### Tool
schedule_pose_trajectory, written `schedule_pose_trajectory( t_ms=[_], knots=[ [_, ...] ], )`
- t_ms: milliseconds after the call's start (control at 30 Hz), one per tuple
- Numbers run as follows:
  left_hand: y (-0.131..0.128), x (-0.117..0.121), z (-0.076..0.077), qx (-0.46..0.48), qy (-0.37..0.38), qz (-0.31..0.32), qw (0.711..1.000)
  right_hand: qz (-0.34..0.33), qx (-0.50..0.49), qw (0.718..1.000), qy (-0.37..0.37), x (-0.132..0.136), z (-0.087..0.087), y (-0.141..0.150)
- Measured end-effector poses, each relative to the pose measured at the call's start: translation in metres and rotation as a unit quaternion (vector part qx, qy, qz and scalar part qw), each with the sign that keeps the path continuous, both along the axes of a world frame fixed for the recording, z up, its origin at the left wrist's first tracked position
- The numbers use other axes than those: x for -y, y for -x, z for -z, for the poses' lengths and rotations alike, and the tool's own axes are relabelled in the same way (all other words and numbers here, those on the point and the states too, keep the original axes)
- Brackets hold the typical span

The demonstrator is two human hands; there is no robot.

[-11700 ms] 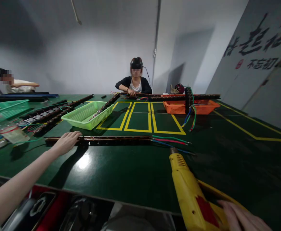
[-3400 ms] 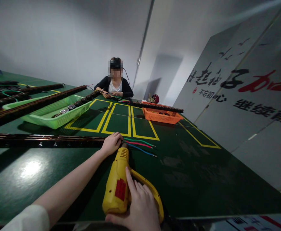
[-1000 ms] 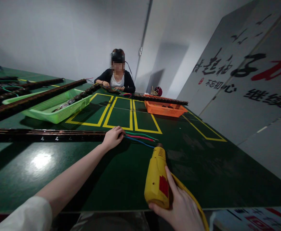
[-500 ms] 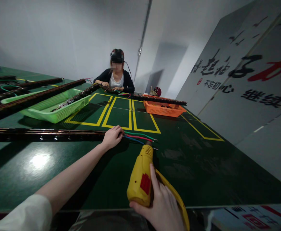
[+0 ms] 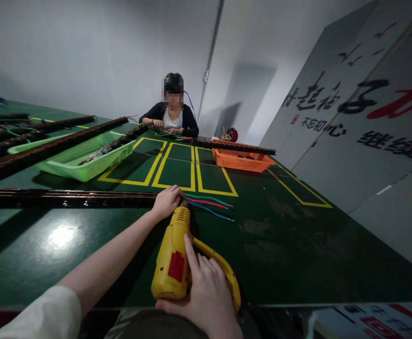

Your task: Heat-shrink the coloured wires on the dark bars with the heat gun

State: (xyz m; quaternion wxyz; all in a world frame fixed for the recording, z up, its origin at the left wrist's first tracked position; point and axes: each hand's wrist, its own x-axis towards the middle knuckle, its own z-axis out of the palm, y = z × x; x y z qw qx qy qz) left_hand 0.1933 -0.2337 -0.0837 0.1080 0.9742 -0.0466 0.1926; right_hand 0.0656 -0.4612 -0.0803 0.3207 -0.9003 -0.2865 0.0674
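Yellow plastic fills my right grip [image 5: 209, 292], closed around the heat gun [image 5: 169, 256], which sits on the near side of the long dark bar [image 5: 96, 199], its nozzle at the bar's right end. My left grip [image 5: 168, 201] lies over that same end; whether its fingers clasp anything beneath I cannot tell. Green, red and blue wires [image 5: 209, 203] trail rightward from the bar above the counter [image 5: 297, 263]. Beyond the bar stand a light-green basket [image 5: 85, 172] and an orange basket [image 5: 244, 161], with a co-worker [image 5: 172, 120] seated farther past it.
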Motion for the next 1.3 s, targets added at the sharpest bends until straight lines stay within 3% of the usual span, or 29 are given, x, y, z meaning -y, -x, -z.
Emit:
schedule_pose_trajectory(
  t_ms=[300, 500, 733, 933, 1067, 1300],
  knots=[
    [0.0, -0.003, 0.004, 0.017, -0.009, 0.012, 1.0, 0.011, -0.032, 0.999, 0.038, 0.024, -0.005, -0.006],
    [0.001, -0.002, 0.0, 0.013, -0.005, 0.008, 1.0, 0.092, -0.051, 0.994, 0.043, 0.062, -0.009, -0.012],
    [0.004, -0.001, -0.002, 0.0, 0.008, 0.003, 1.0, 0.156, -0.055, 0.983, 0.074, 0.093, 0.003, -0.015],
    [0.003, -0.001, -0.002, -0.008, 0.013, -0.009, 1.0, 0.156, -0.074, 0.977, 0.122, 0.08, 0.0, -0.011],
    [0.002, 0.001, -0.002, -0.001, 0.059, -0.015, 0.998, 0.141, -0.057, 0.981, 0.124, 0.063, -0.001, -0.007],
    [0.003, 0.003, -0.003, 0.007, 0.15, -0.04, 0.988, 0.089, -0.024, 0.994, 0.065, 0.027, -0.001, -0.009]
  ],
)
